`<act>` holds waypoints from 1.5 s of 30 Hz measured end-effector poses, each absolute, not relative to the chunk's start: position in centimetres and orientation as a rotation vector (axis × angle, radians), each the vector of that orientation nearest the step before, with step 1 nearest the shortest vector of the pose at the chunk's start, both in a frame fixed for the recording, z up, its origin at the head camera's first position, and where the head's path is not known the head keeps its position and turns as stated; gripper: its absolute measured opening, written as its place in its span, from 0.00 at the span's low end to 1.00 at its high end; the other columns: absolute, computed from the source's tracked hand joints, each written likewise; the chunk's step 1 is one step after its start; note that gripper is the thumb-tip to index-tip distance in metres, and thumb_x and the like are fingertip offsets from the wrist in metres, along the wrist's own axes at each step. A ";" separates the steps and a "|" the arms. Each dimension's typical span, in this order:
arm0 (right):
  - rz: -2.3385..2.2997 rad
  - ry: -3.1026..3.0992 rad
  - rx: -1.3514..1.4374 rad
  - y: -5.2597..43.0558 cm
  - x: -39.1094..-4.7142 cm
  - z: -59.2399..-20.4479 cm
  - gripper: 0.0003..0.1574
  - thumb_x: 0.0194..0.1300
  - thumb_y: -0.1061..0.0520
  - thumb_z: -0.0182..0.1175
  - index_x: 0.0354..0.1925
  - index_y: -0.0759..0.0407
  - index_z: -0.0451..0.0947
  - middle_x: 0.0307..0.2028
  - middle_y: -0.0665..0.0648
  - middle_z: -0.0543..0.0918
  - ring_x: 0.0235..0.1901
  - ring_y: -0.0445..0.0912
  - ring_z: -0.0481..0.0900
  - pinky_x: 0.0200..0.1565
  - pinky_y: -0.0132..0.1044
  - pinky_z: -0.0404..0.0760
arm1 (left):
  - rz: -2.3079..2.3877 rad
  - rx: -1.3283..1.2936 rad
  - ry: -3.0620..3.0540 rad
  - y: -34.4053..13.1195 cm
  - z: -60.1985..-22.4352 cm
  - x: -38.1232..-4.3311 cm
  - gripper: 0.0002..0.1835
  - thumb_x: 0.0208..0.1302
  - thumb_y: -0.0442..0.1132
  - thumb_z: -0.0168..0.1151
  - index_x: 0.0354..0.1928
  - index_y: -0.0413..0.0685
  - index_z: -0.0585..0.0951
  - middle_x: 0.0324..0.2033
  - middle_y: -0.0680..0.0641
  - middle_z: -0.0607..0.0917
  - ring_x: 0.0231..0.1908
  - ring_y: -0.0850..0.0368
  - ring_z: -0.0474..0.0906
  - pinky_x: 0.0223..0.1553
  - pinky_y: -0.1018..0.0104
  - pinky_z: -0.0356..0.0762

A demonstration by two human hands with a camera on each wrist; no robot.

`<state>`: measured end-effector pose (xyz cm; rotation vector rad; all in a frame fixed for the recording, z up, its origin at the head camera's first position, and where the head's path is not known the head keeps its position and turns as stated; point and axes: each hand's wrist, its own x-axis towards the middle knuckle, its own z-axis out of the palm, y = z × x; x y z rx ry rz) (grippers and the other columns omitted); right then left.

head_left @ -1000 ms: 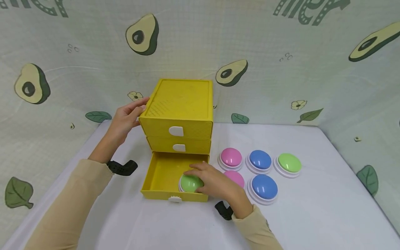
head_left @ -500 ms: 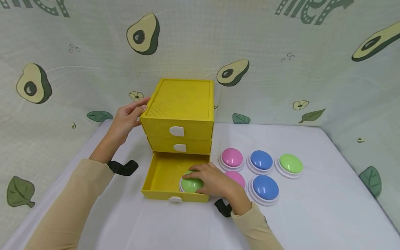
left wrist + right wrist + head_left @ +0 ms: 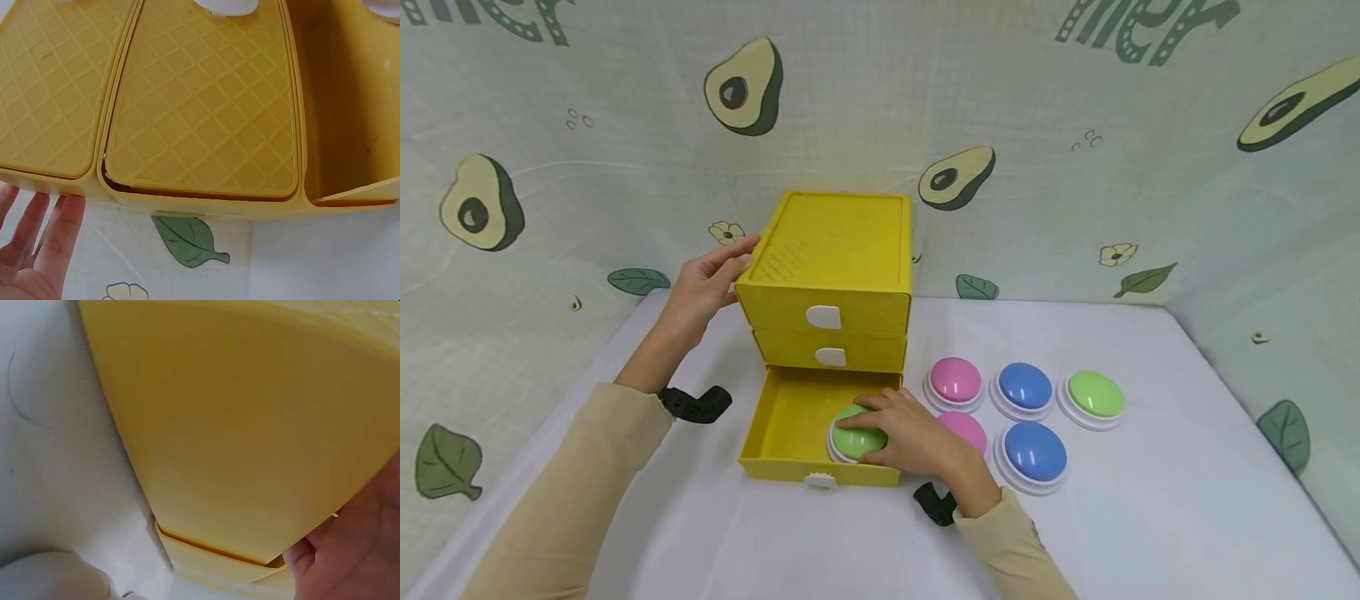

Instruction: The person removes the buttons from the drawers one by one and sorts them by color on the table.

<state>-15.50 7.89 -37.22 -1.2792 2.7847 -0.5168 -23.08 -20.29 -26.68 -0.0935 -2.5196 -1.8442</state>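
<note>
A yellow drawer cabinet (image 3: 835, 242) stands at the back of the table, its bottom drawer (image 3: 786, 408) pulled out. My left hand (image 3: 696, 287) touches the cabinet's upper left side; in the left wrist view its straight fingers (image 3: 59, 240) lie against that side. Inside the drawer's front right part is a green push button (image 3: 852, 437) with a domed top and white base. My right hand (image 3: 910, 433) reaches over the drawer's right wall and holds this button by its dome. In the right wrist view the drawer wall (image 3: 237, 437) hides the button and most fingers.
Right of the cabinet sit more push buttons: a pink one (image 3: 955, 380), a blue one (image 3: 1025, 387), a green one (image 3: 1095, 394) and a nearer blue one (image 3: 1035, 452). My right hand partly covers another pink button (image 3: 964, 429). An avocado-print cloth (image 3: 850, 100) hangs behind.
The green button in the drawer has shifted slightly left and up in my right hand, and its white base shows more. My left hand has stayed on the cabinet.
</note>
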 end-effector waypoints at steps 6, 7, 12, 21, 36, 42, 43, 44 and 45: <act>-0.580 2.779 -1.218 7.8 -15.4 -37.3 0.29 0.54 0.46 0.67 0.55 0.43 0.77 0.60 0.57 0.74 0.54 0.49 0.69 0.54 0.41 0.70 | -1.842 -0.091 -2.519 -20.4 -26.7 -23.1 0.26 0.69 0.55 0.47 0.68 0.62 0.64 0.69 0.53 0.62 0.60 0.57 0.68 0.62 0.50 0.67; -0.592 2.779 -1.208 7.8 -15.4 -37.2 0.29 0.54 0.46 0.67 0.56 0.43 0.77 0.60 0.57 0.73 0.53 0.49 0.68 0.54 0.41 0.70 | -1.839 -0.091 -2.519 -20.4 -26.7 -23.1 0.27 0.69 0.55 0.47 0.68 0.62 0.64 0.69 0.53 0.62 0.60 0.56 0.67 0.62 0.50 0.67; -0.641 2.776 -1.157 7.8 -15.4 -37.0 0.29 0.56 0.47 0.65 0.57 0.42 0.76 0.61 0.57 0.72 0.53 0.48 0.67 0.52 0.39 0.74 | -1.826 -0.082 -2.529 -20.3 -26.8 -23.2 0.27 0.69 0.55 0.46 0.68 0.62 0.64 0.69 0.54 0.61 0.62 0.54 0.66 0.62 0.50 0.67; -0.738 2.771 -1.087 8.1 -14.9 -36.0 0.28 0.59 0.46 0.61 0.59 0.42 0.74 0.64 0.58 0.67 0.55 0.49 0.64 0.50 0.41 0.76 | -1.840 -0.099 -2.515 -20.2 -26.8 -23.2 0.27 0.68 0.55 0.47 0.68 0.62 0.64 0.69 0.54 0.62 0.59 0.59 0.69 0.61 0.52 0.69; -0.810 2.832 -1.050 10.0 -13.5 -33.6 0.30 0.58 0.44 0.61 0.60 0.38 0.72 0.63 0.54 0.68 0.59 0.49 0.63 0.56 0.46 0.75 | -1.822 -0.120 -2.519 -20.2 -26.7 -23.1 0.27 0.68 0.56 0.47 0.68 0.62 0.64 0.69 0.54 0.63 0.61 0.57 0.68 0.60 0.51 0.69; -0.889 2.854 -1.040 11.5 -12.7 -33.0 0.30 0.58 0.46 0.63 0.60 0.39 0.72 0.64 0.55 0.67 0.63 0.50 0.63 0.57 0.49 0.75 | -1.827 -0.120 -2.520 -20.3 -26.7 -23.1 0.27 0.68 0.55 0.47 0.68 0.62 0.64 0.69 0.53 0.63 0.61 0.57 0.67 0.61 0.51 0.69; -0.897 2.860 -1.032 11.8 -12.6 -33.0 0.31 0.58 0.46 0.63 0.60 0.39 0.72 0.64 0.55 0.67 0.63 0.51 0.63 0.57 0.49 0.74 | -1.824 -0.119 -2.522 -20.3 -26.7 -23.1 0.27 0.69 0.55 0.47 0.68 0.62 0.64 0.69 0.53 0.63 0.61 0.57 0.67 0.61 0.51 0.69; -0.907 2.866 -1.020 12.1 -12.5 -33.0 0.30 0.57 0.46 0.63 0.60 0.39 0.72 0.64 0.55 0.67 0.63 0.51 0.64 0.56 0.49 0.75 | -1.821 -0.118 -2.523 -20.3 -26.7 -23.1 0.27 0.68 0.55 0.47 0.68 0.62 0.64 0.69 0.53 0.62 0.61 0.57 0.67 0.61 0.51 0.69; -0.913 2.876 -1.011 12.3 -12.3 -33.0 0.30 0.57 0.46 0.64 0.60 0.39 0.72 0.64 0.55 0.67 0.63 0.51 0.64 0.56 0.50 0.75 | -1.818 -0.117 -2.524 -20.3 -26.7 -23.1 0.27 0.68 0.55 0.47 0.68 0.62 0.64 0.69 0.54 0.62 0.61 0.57 0.68 0.61 0.52 0.69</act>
